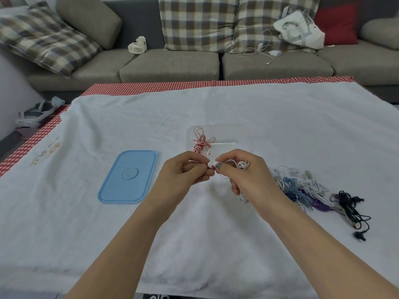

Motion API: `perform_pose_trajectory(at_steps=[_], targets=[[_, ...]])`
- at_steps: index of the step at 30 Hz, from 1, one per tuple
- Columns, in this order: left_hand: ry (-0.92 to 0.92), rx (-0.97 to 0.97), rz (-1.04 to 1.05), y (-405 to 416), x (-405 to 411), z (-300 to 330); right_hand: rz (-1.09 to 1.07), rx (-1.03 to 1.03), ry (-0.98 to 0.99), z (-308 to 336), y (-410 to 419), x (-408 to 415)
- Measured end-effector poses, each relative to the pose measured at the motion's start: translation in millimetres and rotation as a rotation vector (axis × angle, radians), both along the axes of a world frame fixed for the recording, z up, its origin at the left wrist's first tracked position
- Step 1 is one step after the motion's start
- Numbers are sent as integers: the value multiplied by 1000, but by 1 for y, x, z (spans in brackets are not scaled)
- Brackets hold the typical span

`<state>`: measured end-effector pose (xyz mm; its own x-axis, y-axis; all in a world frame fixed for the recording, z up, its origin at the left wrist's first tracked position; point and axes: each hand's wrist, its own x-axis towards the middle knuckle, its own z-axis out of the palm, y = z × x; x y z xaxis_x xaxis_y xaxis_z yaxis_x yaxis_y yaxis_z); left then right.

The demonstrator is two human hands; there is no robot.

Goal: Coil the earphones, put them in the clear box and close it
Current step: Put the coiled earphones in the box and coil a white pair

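Note:
Both hands meet over the middle of the table on white earphones. My left hand pinches the earbud end. My right hand grips the coiled cable, with the jack plug sticking up and a loop hanging below the palm. Just behind the hands stands the clear box, open, with a coiled red-and-white earphone in its left part. The blue lid lies flat to the left of my left hand.
A pile of loose earphones, white, blue and purple, lies right of my right hand, with a black pair beyond it. A white towel covers the table. A sofa with cushions, a small fan and a charger cable stands behind.

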<state>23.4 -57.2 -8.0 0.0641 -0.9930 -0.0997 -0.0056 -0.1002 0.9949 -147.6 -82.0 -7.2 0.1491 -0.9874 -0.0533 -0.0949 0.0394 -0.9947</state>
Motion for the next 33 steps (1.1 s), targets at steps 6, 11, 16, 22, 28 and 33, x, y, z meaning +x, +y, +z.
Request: perform_pose_trajectory(at_steps=[6, 11, 16, 22, 28, 33], targets=[[-6, -13, -20, 1, 2, 3, 14, 35, -24, 2, -1, 1], [22, -22, -61, 3, 2, 8, 78, 95, -90, 3, -3, -4], [30, -23, -98, 3, 2, 8, 108, 190, -205, 5, -3, -7], [109, -33, -122, 4, 7, 7, 168, 281, -300, 10, -2, -6], [228, 10, -141, 2, 8, 7, 192, 316, -338, 13, 0, -5], [254, 48, -192, -1, 9, 7, 176, 327, -329, 11, -1, -4]])
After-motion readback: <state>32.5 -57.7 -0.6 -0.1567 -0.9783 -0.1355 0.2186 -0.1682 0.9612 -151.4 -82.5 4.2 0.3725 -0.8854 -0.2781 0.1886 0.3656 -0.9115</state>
